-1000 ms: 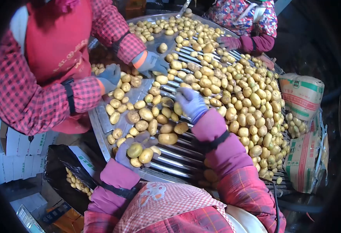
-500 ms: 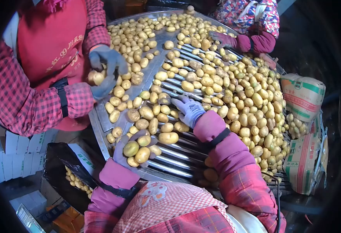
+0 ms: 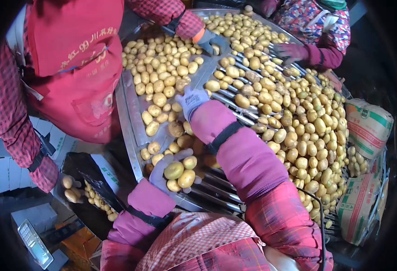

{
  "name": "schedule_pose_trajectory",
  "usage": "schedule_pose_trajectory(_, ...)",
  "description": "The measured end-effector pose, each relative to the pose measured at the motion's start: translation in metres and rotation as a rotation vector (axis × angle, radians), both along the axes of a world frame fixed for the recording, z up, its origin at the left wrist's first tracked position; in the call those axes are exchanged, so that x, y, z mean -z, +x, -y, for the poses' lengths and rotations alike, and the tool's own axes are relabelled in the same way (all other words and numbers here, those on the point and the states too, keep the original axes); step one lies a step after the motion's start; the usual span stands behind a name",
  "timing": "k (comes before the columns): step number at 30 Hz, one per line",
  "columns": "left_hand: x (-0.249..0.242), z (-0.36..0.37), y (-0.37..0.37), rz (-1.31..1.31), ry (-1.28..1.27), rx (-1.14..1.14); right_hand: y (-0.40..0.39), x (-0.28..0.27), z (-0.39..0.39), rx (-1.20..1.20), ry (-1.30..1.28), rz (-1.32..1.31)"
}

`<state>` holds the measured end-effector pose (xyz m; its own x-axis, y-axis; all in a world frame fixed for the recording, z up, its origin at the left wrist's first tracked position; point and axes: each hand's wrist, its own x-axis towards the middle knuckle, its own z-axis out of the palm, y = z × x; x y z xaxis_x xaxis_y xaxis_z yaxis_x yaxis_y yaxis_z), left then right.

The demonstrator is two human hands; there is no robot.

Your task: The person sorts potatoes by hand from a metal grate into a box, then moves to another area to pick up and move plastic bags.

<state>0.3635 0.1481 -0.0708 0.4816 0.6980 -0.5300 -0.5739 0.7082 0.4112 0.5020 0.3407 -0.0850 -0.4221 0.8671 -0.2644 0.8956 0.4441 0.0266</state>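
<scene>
My left hand (image 3: 173, 174), gloved, lies palm up at the near left of the sorting table, its fingers curled round several potatoes (image 3: 180, 174), one of them greenish. My right hand (image 3: 192, 101), in a light grey and purple glove, reaches over the metal strip left of the rollers (image 3: 227, 95). Its fingers point up and away, partly hidden by the glove's back, so what they touch is unclear. Loose potatoes (image 3: 160, 98) lie just to its left, and a large heap (image 3: 307, 135) spreads over the rollers on the right.
A co-worker in a red apron (image 3: 81, 67) has one gloved hand (image 3: 212, 43) at the strip and potatoes in the other (image 3: 72, 187), over a black-lined container (image 3: 78, 167). Another person's gloved hand (image 3: 291, 52) is at far right. Printed sacks (image 3: 368, 126) stand right; a scale display (image 3: 35, 244) sits lower left.
My right hand has moved left and away from the rollers to the metal strip. The co-worker's hands have separated, one towards the far strip, one down to the container. My left hand still holds potatoes.
</scene>
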Motion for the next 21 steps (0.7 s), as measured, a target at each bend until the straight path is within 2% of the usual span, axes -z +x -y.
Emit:
schedule_pose_trajectory(2,0.001,-0.002,0.001,-0.017,0.026,-0.006,0.003,-0.014,-0.001,0.095,-0.119,-0.012)
schedule_pose_trajectory(4,0.004,-0.004,0.001,0.013,-0.007,-0.009,0.013,0.011,-0.006,0.105,-0.097,-0.099)
schedule_pose_trajectory(6,0.002,-0.006,0.004,0.045,0.012,-0.105,0.019,0.014,-0.004,0.147,-0.037,-0.236)
schedule_pose_trajectory(8,-0.001,-0.01,0.0,0.078,-0.122,-0.142,0.028,0.016,0.006,0.126,0.034,-0.289)
schedule_pose_trajectory(10,-0.004,-0.01,0.001,0.155,-0.113,-0.228,0.042,0.01,0.018,0.104,-0.052,-0.457)
schedule_pose_trajectory(12,-0.008,-0.009,-0.005,0.274,-0.182,-0.198,0.049,-0.016,0.045,0.227,-0.042,-0.615)
schedule_pose_trajectory(14,-0.016,-0.006,-0.004,0.229,-0.121,-0.244,0.043,-0.042,0.08,0.213,-0.025,-0.886)
schedule_pose_trajectory(16,0.002,-0.006,-0.011,0.43,-0.062,-0.168,0.012,-0.069,0.135,0.047,0.212,-0.984)
schedule_pose_trajectory(17,-0.006,-0.001,-0.01,0.462,-0.087,-0.27,-0.002,-0.07,0.156,-0.112,0.281,-0.898)
schedule_pose_trajectory(18,0.022,-0.003,-0.01,0.743,-0.202,-0.323,-0.016,-0.07,0.172,-0.273,0.345,-0.815)
schedule_pose_trajectory(20,0.029,0.005,-0.021,0.89,0.006,-0.334,-0.036,-0.078,0.189,-0.553,0.387,-0.758)
schedule_pose_trajectory(21,0.021,0.016,-0.029,0.88,0.018,-0.387,-0.043,-0.076,0.198,-0.49,0.32,-0.76)
